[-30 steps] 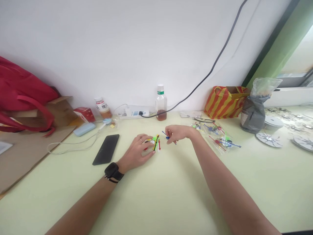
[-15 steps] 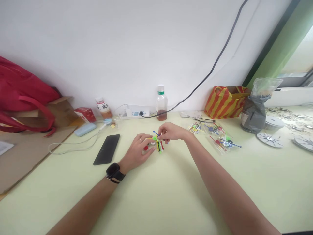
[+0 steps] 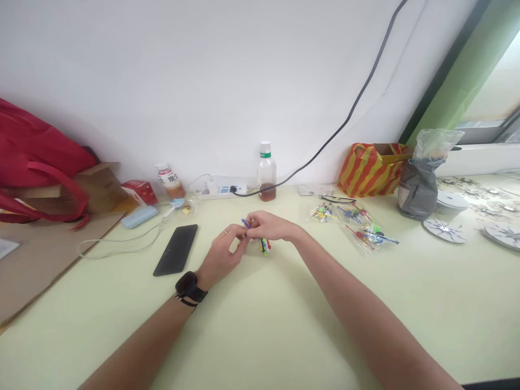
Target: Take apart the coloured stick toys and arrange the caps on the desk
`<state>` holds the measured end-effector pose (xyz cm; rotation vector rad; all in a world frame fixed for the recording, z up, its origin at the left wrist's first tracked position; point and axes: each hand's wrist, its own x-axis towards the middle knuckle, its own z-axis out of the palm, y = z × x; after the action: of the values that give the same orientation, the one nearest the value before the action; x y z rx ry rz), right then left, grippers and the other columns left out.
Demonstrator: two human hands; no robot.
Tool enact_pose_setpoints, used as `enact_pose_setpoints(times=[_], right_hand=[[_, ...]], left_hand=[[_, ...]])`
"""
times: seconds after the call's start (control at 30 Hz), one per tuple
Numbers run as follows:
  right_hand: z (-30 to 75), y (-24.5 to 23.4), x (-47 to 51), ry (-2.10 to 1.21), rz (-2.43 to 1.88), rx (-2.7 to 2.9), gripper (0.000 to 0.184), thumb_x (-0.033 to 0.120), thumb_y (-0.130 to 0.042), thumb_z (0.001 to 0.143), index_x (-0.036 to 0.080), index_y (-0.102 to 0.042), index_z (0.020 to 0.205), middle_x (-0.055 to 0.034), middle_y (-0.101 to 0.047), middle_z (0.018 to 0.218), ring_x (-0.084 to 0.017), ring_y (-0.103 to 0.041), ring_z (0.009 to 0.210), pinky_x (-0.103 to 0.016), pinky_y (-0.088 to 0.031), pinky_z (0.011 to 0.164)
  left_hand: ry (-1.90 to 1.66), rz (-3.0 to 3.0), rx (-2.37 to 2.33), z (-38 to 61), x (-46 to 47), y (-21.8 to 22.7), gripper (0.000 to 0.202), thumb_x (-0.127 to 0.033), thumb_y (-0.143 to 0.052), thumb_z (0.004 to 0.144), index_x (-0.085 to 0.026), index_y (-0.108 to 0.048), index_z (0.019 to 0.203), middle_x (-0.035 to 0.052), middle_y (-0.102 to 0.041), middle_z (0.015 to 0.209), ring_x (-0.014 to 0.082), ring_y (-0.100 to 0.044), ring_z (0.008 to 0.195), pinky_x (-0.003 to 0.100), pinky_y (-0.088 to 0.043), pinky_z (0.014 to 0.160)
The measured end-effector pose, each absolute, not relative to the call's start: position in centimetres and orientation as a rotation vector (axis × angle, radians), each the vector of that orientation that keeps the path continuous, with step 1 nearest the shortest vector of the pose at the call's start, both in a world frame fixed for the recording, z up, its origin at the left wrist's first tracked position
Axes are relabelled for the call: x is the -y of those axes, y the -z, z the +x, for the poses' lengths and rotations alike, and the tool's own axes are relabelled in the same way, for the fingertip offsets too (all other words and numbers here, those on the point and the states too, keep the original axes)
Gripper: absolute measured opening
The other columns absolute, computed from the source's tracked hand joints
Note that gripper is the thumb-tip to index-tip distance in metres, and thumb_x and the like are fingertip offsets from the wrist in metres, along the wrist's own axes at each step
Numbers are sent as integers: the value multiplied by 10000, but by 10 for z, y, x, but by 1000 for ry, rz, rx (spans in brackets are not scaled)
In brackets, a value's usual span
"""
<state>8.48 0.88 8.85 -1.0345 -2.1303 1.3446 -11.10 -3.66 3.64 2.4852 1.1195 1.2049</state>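
Note:
My right hand (image 3: 268, 224) is closed in a pinch on a blue plastic arrow pointer (image 3: 245, 222), whose tip sticks up past the fingers. Against those fingertips, my left hand (image 3: 226, 250) has its thumb and index finger pressed together; what they grip is too small and covered to make out. Just below the right hand lies a small bunch of colourful plastic pointers (image 3: 265, 247) in red, green, yellow and black, partly hidden by the fingers. Several more pointers lie in clear bags (image 3: 371, 237) to the right.
A black phone (image 3: 176, 250) lies left of my hands, near a white cable and a light blue power bank (image 3: 139, 216). Behind stand a drink bottle (image 3: 267, 173) and a power strip (image 3: 227, 188). To the right are a striped bag (image 3: 368, 170), a grey bag (image 3: 418, 189) and white discs (image 3: 444, 231).
My right hand has moved left with the blue arrow pointer, up to the left hand. My left fingers have closed into a pinch, uncovering part of the bunch.

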Motion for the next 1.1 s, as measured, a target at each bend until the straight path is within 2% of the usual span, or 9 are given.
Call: enact_pose_setpoints(times=[0.17,0.3,0.47,0.53,0.63,0.77,0.83,0.93,1.1], right_hand=[[106,-89,-24,-870,-1481,2331,160,201,-551,874,161,-672,971,-35,-730,886,-148,-652,762,-208,-435,582],[124,-83,-32,-856,-1722,2369,365,102,-670,736,98,-691,1101,-125,-763,868,-234,-704,757,-270,-482,597],[125,-77,-29,-935,-1825,2389,516,89,-700,731,124,-645,1243,-115,-782,870,-216,-733,683,-267,-523,588],[123,-77,-29,-937,-1818,2408,478,86,-697,736,131,-662,1211,-112,-786,867,-213,-742,706,-261,-530,602],[123,-78,-29,-919,-1831,2438,305,90,-693,733,120,-720,1035,-128,-781,805,-239,-747,729,-278,-536,612],[125,-78,-30,-901,-1833,2473,94,79,-697,699,132,-722,772,-142,-771,738,-260,-746,729,-295,-545,625],[124,-76,-31,-924,-1805,2482,66,76,-689,699,139,-707,707,-129,-768,713,-243,-745,710,-283,-552,636],[118,-71,-32,-968,-1737,2476,89,71,-658,723,144,-696,689,-99,-764,690,-205,-744,686,-245,-552,636],[106,-64,-31,-984,-1592,2468,167,55,-617,777,153,-694,888,-61,-783,778,-160,-729,662,-197,-503,575]], left_hand=[[-1089,2486,-1069,-112,39,-31,79,-301,-628,962,-235,-609,924,55,-710,1017,202,-680,929,357,-556,835],[-850,2559,-1009,-113,39,-28,61,-307,-684,918,-251,-662,906,58,-717,1051,232,-670,1069,391,-559,933],[-888,2600,-1078,-117,37,-36,115,-322,-690,914,-243,-636,852,63,-726,1158,252,-622,1187,432,-536,1004],[-891,2611,-1101,-118,36,-39,98,-338,-685,919,-251,-664,958,70,-716,1209,260,-613,1202,455,-527,1025],[-796,2630,-1135,-119,35,-38,339,-389,-645,952,-278,-639,1272,84,-627,1415,281,-544,1334,492,-462,1128],[-574,2594,-1302,-122,31,-24,619,-513,-494,1028,-291,-363,1591,94,-317,1683,323,-271,1557,539,-311,1238],[-510,2556,-1390,-124,28,-17,736,-581,-457,1026,-277,-216,1651,102,-199,1723,347,-155,1591,560,-255,1254],[-486,2536,-1413,-125,26,-11,799,-617,-427,1024,-255,-127,1670,109,-193,1723,353,-135,1594,547,-239,1260],[-472,2541,-1369,-127,25,-9,808,-607,-421,1031,-271,-65,1674,94,-196,1724,354,-151,1591,533,-244,1259]])
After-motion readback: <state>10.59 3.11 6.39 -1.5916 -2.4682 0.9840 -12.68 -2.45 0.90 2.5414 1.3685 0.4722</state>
